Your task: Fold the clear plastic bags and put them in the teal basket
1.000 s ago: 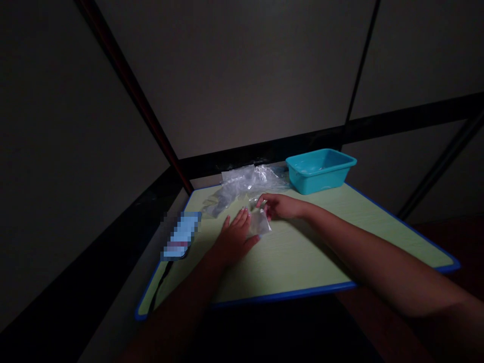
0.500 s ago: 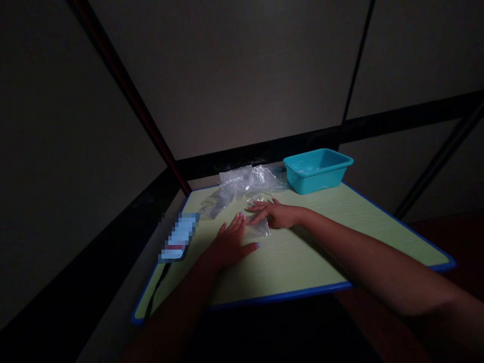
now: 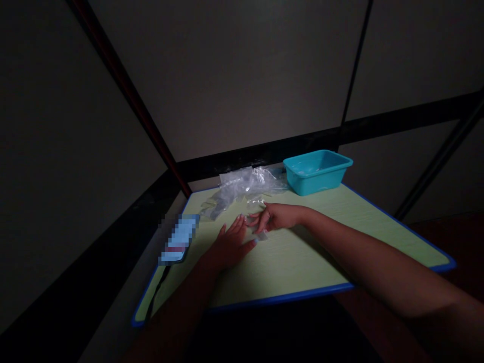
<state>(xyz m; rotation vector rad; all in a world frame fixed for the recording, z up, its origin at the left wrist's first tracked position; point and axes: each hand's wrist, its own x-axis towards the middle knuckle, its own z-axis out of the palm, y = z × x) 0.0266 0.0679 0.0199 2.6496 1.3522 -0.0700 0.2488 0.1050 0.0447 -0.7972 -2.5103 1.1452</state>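
A small clear plastic bag lies on the table under my hands, mostly hidden by them. My left hand rests flat with its fingers stretched out at the bag's left side, its thumb near the bag's lower edge. From the right, my right hand bends its fingers down onto the bag and grips part of it. A heap of crumpled clear plastic bags lies just beyond both hands.
A turquoise plastic basin stands at the back right of the pale green table, which has a blue edge. A phone with a dark strap lies along the left edge. Panelled walls rise behind and on the left.
My right hand's fingers have curled in and come lower over the small bag, and less of the bag shows. The left hand stays nearly in place, its thumb now near the bag.
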